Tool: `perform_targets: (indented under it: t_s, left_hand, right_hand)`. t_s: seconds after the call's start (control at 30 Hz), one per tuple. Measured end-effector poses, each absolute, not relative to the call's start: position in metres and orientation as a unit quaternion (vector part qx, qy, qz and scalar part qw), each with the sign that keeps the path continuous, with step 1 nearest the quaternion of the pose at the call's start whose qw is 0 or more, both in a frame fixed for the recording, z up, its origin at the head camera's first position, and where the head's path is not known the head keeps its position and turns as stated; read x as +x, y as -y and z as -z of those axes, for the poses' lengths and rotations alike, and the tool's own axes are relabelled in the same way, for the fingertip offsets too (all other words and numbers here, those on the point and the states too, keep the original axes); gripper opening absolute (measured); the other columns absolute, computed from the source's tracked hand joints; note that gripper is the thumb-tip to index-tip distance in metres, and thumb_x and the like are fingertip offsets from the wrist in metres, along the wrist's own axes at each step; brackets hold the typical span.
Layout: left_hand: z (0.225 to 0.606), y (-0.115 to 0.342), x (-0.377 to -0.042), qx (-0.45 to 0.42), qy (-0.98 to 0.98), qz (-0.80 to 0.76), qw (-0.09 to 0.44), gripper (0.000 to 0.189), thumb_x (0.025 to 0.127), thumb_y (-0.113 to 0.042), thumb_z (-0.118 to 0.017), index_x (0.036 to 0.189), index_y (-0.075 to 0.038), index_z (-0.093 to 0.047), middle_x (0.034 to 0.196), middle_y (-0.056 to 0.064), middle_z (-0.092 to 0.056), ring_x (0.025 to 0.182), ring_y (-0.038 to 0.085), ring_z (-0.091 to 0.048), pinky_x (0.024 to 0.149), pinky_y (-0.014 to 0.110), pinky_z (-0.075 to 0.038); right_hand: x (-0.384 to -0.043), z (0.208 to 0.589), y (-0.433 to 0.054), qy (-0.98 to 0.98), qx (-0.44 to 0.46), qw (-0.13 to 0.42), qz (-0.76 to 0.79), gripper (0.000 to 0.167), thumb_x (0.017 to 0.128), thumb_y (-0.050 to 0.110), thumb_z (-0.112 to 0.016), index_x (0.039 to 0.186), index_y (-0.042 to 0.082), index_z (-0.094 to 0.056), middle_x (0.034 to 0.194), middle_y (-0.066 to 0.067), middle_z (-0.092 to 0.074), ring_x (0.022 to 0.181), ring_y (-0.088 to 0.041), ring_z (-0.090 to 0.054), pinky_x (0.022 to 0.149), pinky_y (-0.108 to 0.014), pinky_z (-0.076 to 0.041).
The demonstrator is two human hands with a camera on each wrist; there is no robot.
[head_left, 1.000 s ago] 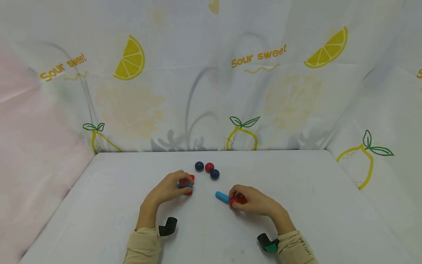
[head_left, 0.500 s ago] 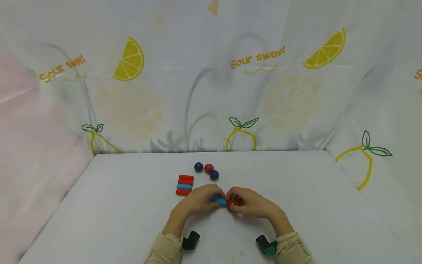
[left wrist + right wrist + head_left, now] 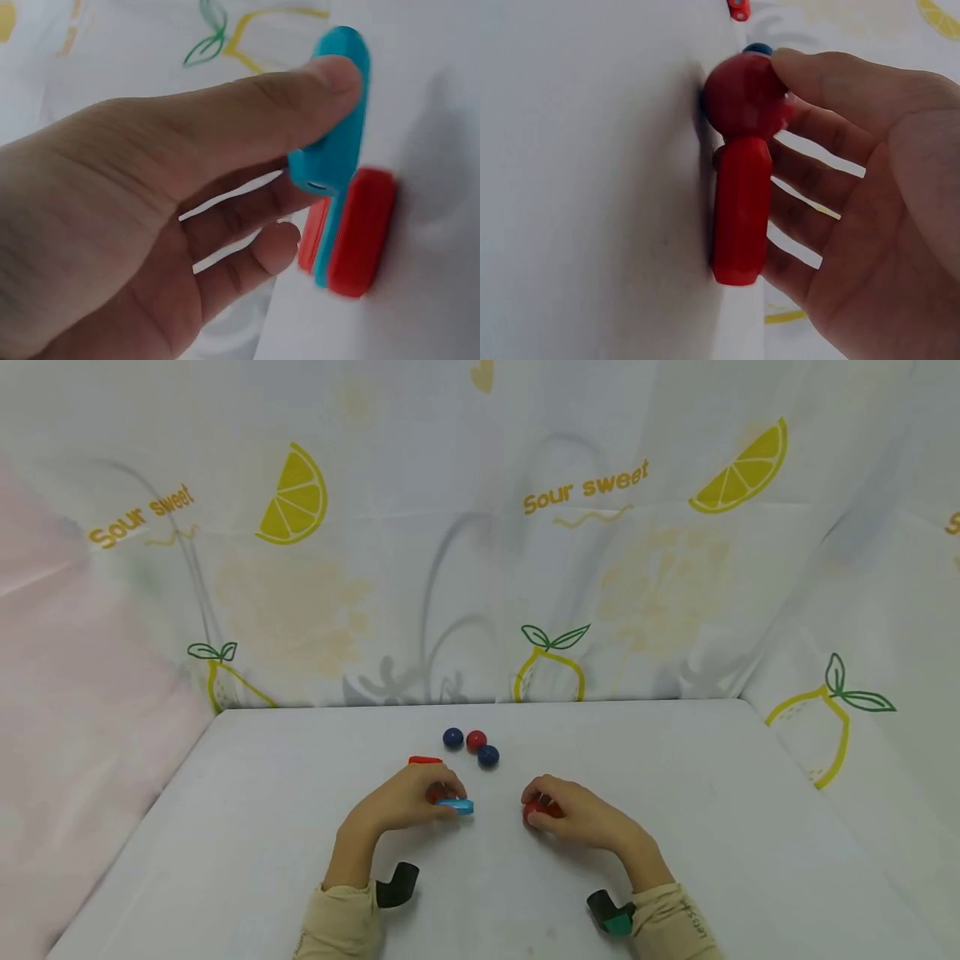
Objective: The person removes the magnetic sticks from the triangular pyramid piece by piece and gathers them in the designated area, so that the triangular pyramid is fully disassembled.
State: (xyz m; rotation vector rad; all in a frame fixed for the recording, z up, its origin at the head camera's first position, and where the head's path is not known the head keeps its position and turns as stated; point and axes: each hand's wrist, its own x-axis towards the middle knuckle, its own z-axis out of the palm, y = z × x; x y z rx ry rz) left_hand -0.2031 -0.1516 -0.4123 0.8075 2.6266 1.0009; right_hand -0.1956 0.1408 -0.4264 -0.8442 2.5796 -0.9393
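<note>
My left hand (image 3: pixel 411 797) pinches a light-blue magnetic stick (image 3: pixel 341 112) between thumb and fingers, just over the row of sticks on the table. In the left wrist view a red stick (image 3: pixel 364 232) and a second blue stick (image 3: pixel 325 259) lie side by side below it. My right hand (image 3: pixel 577 810) holds a red ball (image 3: pixel 742 97) by thumb and fingertips, close to the tabletop. A red magnetic stick (image 3: pixel 742 210) is joined to that ball and points back toward the palm. In the head view, my left hand hides most of the row.
Two dark-blue balls (image 3: pixel 453 738) and another red ball (image 3: pixel 476 741) sit together farther back on the white table (image 3: pixel 675 760). The end red stick (image 3: pixel 425 760) of the row shows behind my left hand. A printed curtain (image 3: pixel 420 568) hangs behind the table's rear edge.
My left hand came right to the blue stick on the right hand's red ball, then carried that stick off leftward to the row. My right hand stayed nearly still, holding the ball.
</note>
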Motion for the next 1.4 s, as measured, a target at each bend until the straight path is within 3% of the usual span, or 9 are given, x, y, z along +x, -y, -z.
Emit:
perform_targets:
  t_s: [0.3, 0.9, 1.2, 1.4]
  left_hand:
    - [0.412, 0.19, -0.204, 0.242, -0.903, -0.343, 0.094, 0.012, 0.079, -0.019, -0.076, 0.089, -0.017, -0.069, 0.083, -0.004, -0.063, 0.079, 0.011, -0.054, 0.065, 0.022, -0.046]
    - [0.425, 0.192, -0.208, 0.222, -0.906, -0.346, 0.101, 0.015, 0.077, -0.014, -0.077, 0.086, -0.011, -0.065, 0.081, 0.005, -0.059, 0.08, 0.017, -0.052, 0.069, 0.022, -0.045]
    - [0.422, 0.178, -0.209, 0.257, -0.897, -0.354, 0.067, 0.01, 0.083, -0.018, -0.072, 0.088, -0.016, -0.064, 0.075, -0.006, -0.053, 0.071, 0.008, -0.049, 0.064, 0.019, -0.042]
    - [0.42, 0.144, -0.206, 0.3, -0.885, -0.35, 0.065, 0.015, 0.088, -0.025, -0.067, 0.099, -0.016, -0.064, 0.083, -0.008, -0.056, 0.081, 0.008, -0.053, 0.071, 0.022, -0.046]
  right_hand:
    - [-0.198, 0.42, -0.158, -0.893, -0.276, 0.154, 0.319, 0.024, 0.088, 0.023, -0.065, 0.11, 0.015, -0.059, 0.102, 0.005, -0.061, 0.097, -0.014, -0.055, 0.086, -0.031, -0.048]
    - [-0.199, 0.426, -0.164, -0.899, -0.272, 0.15, 0.309, 0.012, 0.089, 0.02, -0.063, 0.1, 0.016, -0.061, 0.09, 0.008, -0.057, 0.082, -0.008, -0.05, 0.073, -0.021, -0.044]
    - [-0.2, 0.424, -0.175, -0.893, -0.26, 0.169, 0.326, 0.015, 0.085, 0.021, -0.069, 0.097, 0.015, -0.061, 0.09, 0.006, -0.058, 0.085, -0.009, -0.052, 0.076, -0.023, -0.045]
    - [-0.201, 0.426, -0.169, -0.883, -0.281, 0.175, 0.332, 0.013, 0.086, 0.023, -0.068, 0.096, 0.017, -0.062, 0.089, 0.008, -0.059, 0.085, -0.008, -0.052, 0.077, -0.023, -0.046]
